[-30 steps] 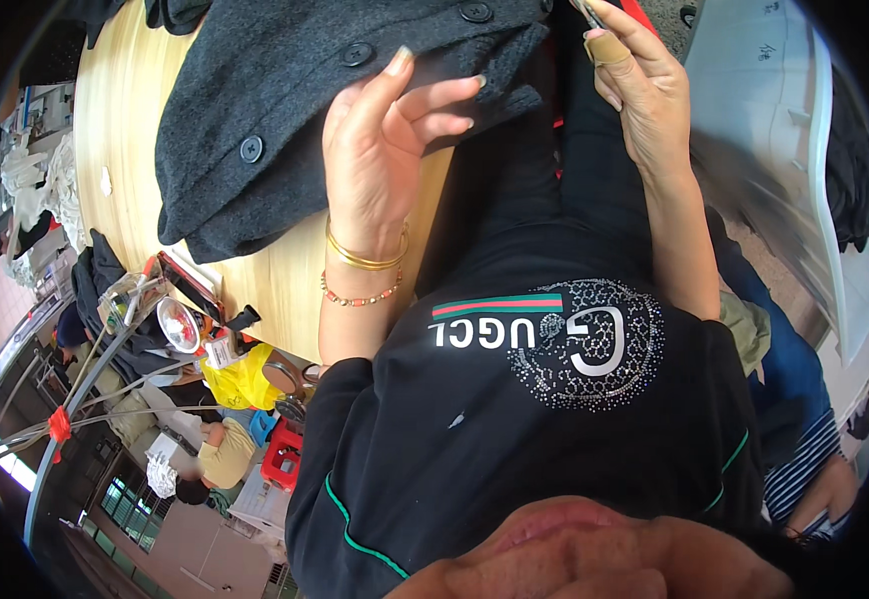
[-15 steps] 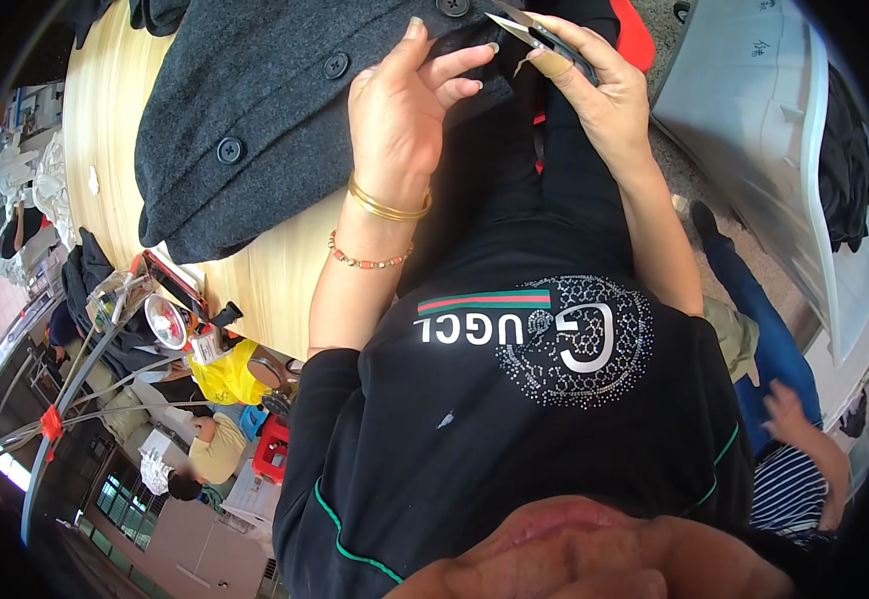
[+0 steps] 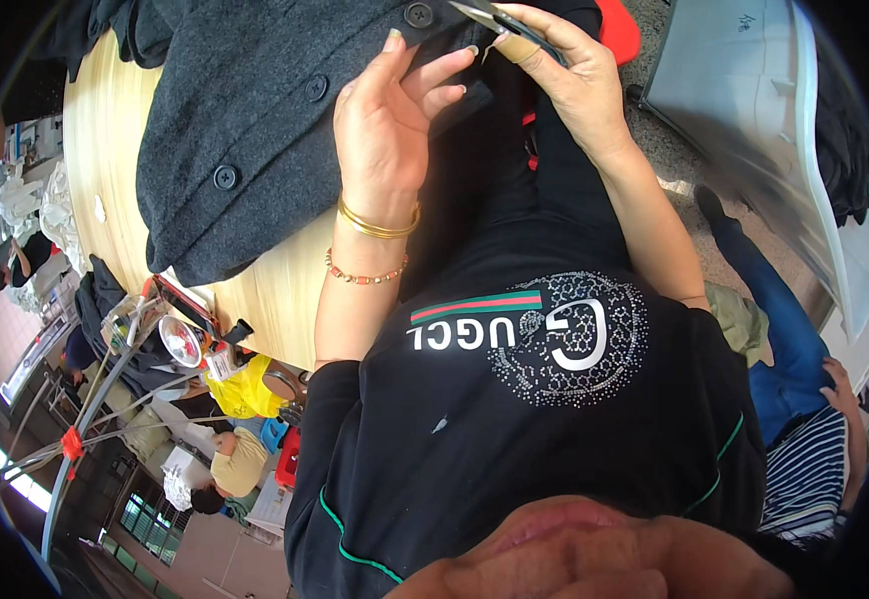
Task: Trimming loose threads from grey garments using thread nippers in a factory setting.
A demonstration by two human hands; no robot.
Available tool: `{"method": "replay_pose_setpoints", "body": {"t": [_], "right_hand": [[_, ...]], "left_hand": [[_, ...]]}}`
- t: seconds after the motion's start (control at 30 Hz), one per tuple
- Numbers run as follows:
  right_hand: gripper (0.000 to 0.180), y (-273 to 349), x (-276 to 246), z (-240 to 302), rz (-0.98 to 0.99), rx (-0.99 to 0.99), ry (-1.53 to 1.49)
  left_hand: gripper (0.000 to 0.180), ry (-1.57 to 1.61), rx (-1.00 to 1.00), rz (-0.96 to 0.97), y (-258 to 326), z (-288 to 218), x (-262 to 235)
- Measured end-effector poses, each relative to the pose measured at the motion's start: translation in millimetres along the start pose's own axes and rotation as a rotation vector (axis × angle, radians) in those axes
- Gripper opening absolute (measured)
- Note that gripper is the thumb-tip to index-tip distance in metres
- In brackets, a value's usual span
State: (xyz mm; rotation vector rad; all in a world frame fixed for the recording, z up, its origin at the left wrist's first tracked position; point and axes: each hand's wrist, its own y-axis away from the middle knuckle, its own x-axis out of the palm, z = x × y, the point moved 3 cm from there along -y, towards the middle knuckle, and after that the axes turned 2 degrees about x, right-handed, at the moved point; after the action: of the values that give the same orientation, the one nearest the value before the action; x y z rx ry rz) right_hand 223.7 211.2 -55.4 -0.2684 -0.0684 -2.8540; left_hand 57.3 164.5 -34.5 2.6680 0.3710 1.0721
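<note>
A dark grey wool coat (image 3: 255, 130) with round buttons lies on a pale wooden table (image 3: 275, 290). My left hand (image 3: 385, 130), with gold bangles and a bead bracelet at the wrist, grips the coat's front edge just below a button (image 3: 417, 14). My right hand (image 3: 569, 85) holds small metal thread snips (image 3: 484, 16), their tips at the coat's edge beside the left fingers. One right finger has tan tape around it.
A red stool (image 3: 619, 30) stands under my right hand. A white table (image 3: 744, 110) is at the right, and a seated person in blue trousers (image 3: 774, 339) is beside it. Other people and a yellow bag (image 3: 240, 394) are at the lower left.
Both hands have come closer together at the coat's edge. The left hand went from lying spread on the coat to gripping its edge. The right hand brought the snips to it.
</note>
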Motion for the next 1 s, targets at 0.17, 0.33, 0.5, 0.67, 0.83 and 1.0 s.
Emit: {"method": "replay_pose_setpoints", "body": {"t": [0.17, 0.33, 0.5, 0.67, 0.83, 1.0], "right_hand": [[0.031, 3, -14, 11, -0.060, -0.160, -0.047], [0.035, 16, -45, -6, -0.139, -0.077, 0.065], [0.033, 22, -55, -10, -0.167, -0.066, -0.002], [0.033, 27, -67, -18, -0.176, -0.104, 0.041], [0.033, 22, -69, -14, -0.180, -0.207, 0.325], [0.034, 21, -70, -7, -0.180, -0.304, 0.389]], "left_hand": [[0.018, 0.023, -0.075, 0.071, -8, 11, 15], [0.028, 0.039, -0.166, 0.144, -27, 52, 34], [0.042, 0.037, -0.035, 0.040, -61, 84, 23], [0.048, 0.017, -0.004, -0.111, -64, 87, 21], [0.036, 0.164, -0.165, -0.045, -65, 84, 2], [0.028, 0.054, -0.092, -0.003, -43, 71, 28]]}}
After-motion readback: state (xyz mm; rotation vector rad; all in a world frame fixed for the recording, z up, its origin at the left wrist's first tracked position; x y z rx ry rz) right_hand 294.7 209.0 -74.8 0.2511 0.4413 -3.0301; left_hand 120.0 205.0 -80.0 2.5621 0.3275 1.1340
